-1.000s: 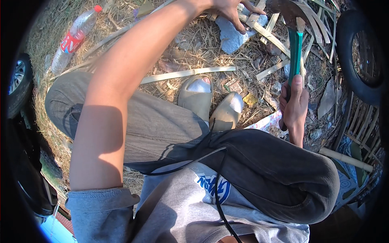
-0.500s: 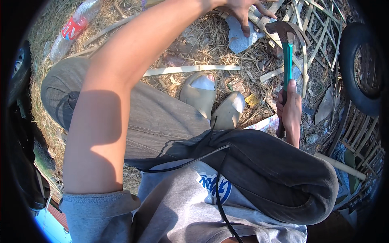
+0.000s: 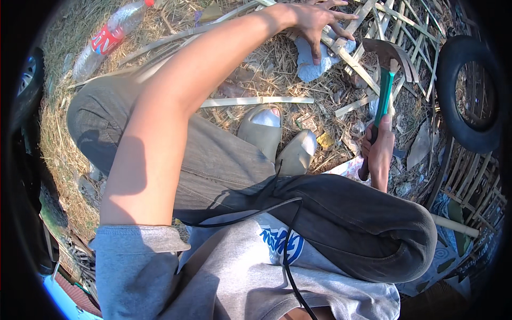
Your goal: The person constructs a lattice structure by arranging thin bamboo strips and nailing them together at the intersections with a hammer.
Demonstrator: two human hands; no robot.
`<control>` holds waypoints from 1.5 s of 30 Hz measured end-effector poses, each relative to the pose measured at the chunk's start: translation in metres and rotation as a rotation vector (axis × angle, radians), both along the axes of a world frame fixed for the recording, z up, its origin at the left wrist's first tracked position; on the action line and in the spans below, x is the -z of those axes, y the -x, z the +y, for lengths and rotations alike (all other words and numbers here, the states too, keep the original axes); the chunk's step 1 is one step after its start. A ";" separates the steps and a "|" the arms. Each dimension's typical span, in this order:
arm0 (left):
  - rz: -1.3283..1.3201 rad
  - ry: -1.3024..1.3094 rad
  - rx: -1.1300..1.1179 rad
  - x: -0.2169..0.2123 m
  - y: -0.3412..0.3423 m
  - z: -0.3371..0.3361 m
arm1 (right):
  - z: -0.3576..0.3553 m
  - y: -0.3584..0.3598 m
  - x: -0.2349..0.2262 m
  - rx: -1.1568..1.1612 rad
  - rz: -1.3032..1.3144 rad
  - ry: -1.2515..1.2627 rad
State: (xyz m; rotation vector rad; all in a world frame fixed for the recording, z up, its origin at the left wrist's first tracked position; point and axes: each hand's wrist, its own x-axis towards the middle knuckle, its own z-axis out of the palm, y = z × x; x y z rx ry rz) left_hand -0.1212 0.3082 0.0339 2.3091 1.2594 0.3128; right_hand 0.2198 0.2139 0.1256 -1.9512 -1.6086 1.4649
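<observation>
My right hand (image 3: 381, 152) is closed round the lower handle of a claw hammer (image 3: 384, 93) with a green and black grip. The hammer's rusty metal head is raised beside a lattice of crossed bamboo strips (image 3: 401, 33). My left hand (image 3: 316, 25) reaches to the far side, fingers spread and stretched over the strips at the lattice's near left corner. Under that corner lies a pale grey-blue stone slab (image 3: 310, 65), partly covered by the hand and strips. Whether the fingertips press on the strips is hard to see.
A loose bamboo strip (image 3: 258, 101) lies beyond my sandals (image 3: 296, 154) on straw-covered ground. At the right are a black tyre (image 3: 447, 90) and a slatted bamboo frame (image 3: 474, 178). A plastic bottle (image 3: 109, 37) with a red label lies at the far left.
The hammer has tilted, its head leaning further right. My left hand stays spread at the lattice corner. The whole view has shifted slightly.
</observation>
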 end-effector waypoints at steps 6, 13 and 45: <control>-0.057 -0.062 0.018 0.012 0.024 -0.013 | 0.009 0.011 -0.031 -0.009 0.429 -0.361; -0.074 -0.026 0.016 0.015 0.021 -0.011 | -0.002 0.015 0.056 -0.082 -0.005 0.054; 0.051 -0.046 0.093 0.006 0.022 -0.002 | -0.005 0.027 0.033 -0.185 -0.089 0.075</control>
